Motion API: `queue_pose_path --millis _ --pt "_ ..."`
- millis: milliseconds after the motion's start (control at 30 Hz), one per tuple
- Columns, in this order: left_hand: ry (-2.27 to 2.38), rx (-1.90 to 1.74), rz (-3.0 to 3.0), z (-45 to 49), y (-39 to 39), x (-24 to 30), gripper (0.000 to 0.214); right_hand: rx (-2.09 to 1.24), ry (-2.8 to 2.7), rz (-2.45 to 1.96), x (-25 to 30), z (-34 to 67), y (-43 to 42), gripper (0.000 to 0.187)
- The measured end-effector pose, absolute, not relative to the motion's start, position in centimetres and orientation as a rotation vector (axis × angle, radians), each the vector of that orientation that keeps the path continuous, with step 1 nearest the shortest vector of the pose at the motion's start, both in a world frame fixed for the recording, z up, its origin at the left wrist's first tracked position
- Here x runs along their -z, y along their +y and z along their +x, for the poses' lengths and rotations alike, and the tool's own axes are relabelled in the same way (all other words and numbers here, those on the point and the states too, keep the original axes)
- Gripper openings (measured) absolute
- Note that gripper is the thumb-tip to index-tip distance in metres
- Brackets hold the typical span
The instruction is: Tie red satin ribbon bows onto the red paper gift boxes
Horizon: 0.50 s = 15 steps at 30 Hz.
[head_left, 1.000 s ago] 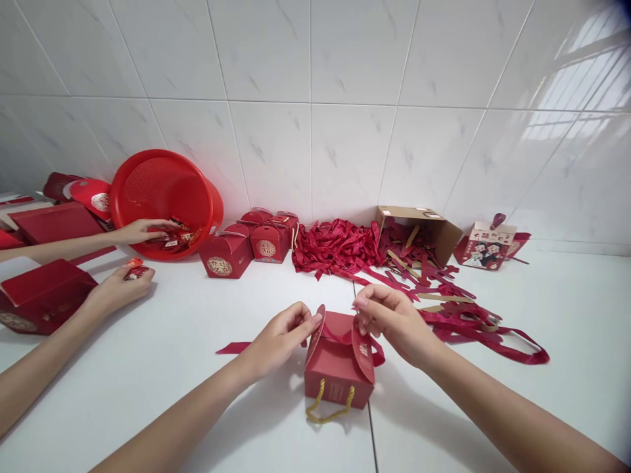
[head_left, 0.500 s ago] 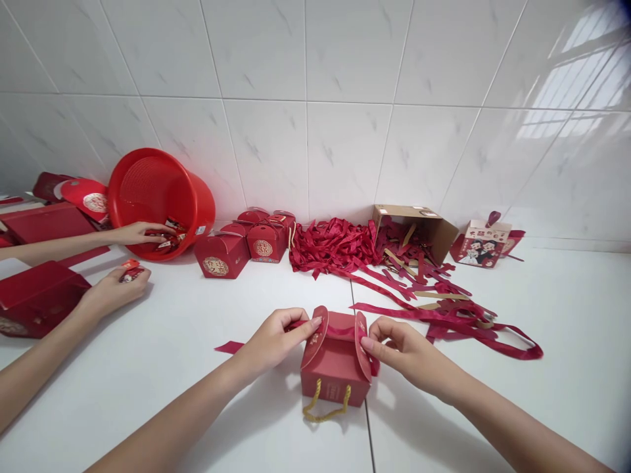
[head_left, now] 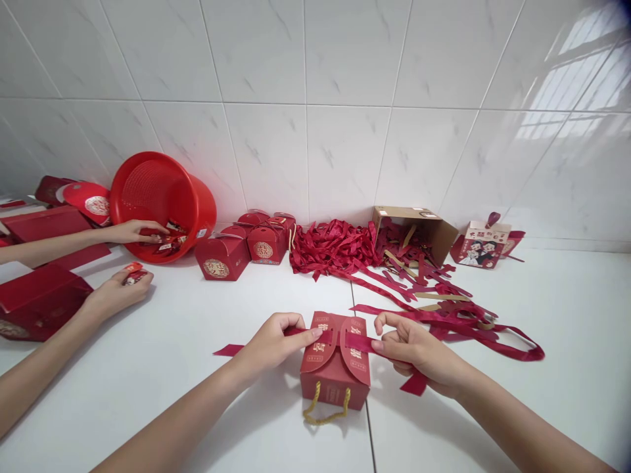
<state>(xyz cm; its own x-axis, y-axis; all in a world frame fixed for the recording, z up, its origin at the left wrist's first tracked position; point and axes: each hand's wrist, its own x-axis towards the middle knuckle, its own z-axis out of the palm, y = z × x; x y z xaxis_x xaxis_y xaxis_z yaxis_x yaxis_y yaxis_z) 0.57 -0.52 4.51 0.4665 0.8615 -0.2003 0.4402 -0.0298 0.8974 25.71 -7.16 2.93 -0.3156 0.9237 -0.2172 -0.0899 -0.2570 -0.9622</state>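
Pinching satin ribbon (head_left: 359, 343) with left hand (head_left: 276, 343) and right hand (head_left: 417, 348), either side of red gift box (head_left: 335, 389) in front of ribbon heap (head_left: 335, 246), apparently keeping slotted flaps (head_left: 355, 363) drawn together.

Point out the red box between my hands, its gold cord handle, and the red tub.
Red box (head_left: 335, 362): head view, on the front panel below where the curved flaps meet.
Gold cord handle (head_left: 326, 421): head view, on the bottom of its loop.
Red tub (head_left: 158, 184): head view, on its bare inner wall.
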Motion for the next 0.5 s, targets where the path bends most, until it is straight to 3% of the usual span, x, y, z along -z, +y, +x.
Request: queue_pose_path --millis 267,500 --pt "1.144 -0.501 1.657 0.6 -0.6 -4.5 0.046 -1.594 -1.449 -1.210 -3.2 25.9 -7.3 0.032" --pt "1.099 -0.473 1.621 0.6 -0.7 -4.7 0.043 -1.405 -1.745 -1.300 -4.8 26.0 -7.3 0.038"
